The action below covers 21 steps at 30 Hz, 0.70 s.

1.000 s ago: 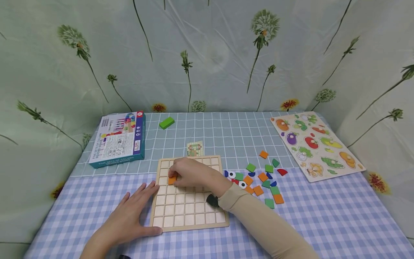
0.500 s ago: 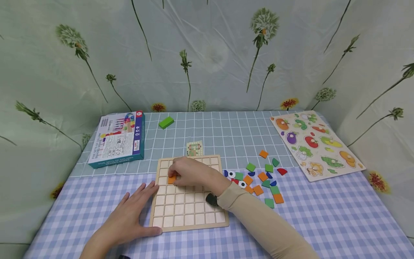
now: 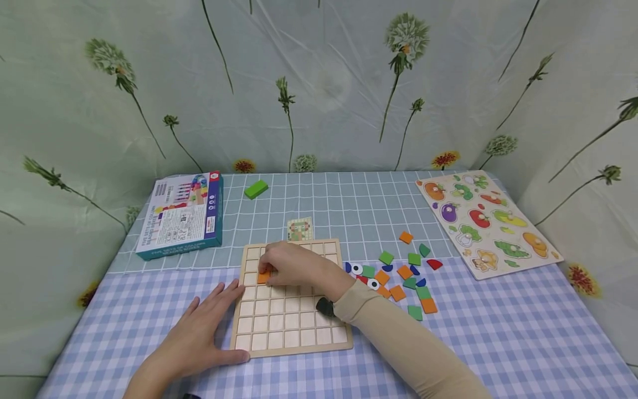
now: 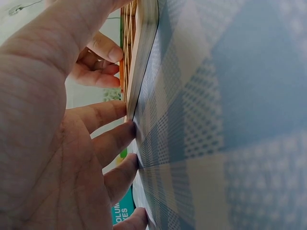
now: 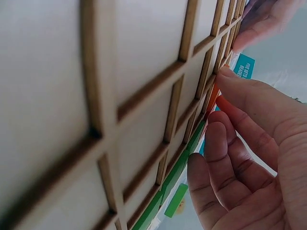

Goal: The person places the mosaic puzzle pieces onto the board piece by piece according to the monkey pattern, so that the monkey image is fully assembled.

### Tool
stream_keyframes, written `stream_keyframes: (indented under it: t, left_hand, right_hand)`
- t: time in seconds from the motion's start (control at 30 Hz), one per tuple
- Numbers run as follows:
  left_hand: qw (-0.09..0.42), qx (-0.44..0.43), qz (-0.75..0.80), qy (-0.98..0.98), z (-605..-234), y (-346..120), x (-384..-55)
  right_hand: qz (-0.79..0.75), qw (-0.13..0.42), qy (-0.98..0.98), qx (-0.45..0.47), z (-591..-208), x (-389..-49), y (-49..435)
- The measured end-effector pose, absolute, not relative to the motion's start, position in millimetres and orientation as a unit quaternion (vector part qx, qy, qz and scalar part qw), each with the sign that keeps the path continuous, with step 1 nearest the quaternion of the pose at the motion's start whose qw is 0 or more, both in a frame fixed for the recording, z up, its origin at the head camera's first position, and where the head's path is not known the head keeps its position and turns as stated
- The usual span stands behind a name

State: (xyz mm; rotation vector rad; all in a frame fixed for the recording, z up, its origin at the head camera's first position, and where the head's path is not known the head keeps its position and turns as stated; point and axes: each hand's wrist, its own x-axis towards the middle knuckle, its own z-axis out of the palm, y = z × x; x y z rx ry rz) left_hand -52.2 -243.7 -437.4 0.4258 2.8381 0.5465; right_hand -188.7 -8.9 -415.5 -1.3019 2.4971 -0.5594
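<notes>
A wooden grid board (image 3: 284, 338) lies flat on the checked cloth. My right hand (image 3: 294, 266) is over its upper left part, thumb and fingertips at a square orange tile (image 3: 263, 277) in the grid. In the right wrist view the thumb and index finger pinch this orange tile (image 5: 212, 99) by its edges. Green tiles (image 5: 180, 165) sit in cells beyond it, hidden by my right hand in the head view. My left hand (image 3: 196, 332) rests with spread, straight fingers at the board's left side. Its thumb touches the lower left corner.
Loose orange, green, blue and red tiles (image 3: 404, 272) lie right of the board, some with eye shapes. A pattern card (image 3: 300, 229) is behind it. Further back are a green block (image 3: 256, 189), a boxed toy (image 3: 181, 213) and a vegetable puzzle board (image 3: 485, 221).
My right hand stays at the orange tile, with only a very slight shift. The left hand and the board keep their places.
</notes>
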Motion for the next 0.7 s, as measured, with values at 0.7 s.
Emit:
stream_keyframes:
  t: [0.7]
  left_hand:
    - [0.108, 0.141, 0.188, 0.966, -438, -243, -52]
  right_hand:
    - [-0.241, 0.135, 0.869, -0.410, -399, -184, 67]
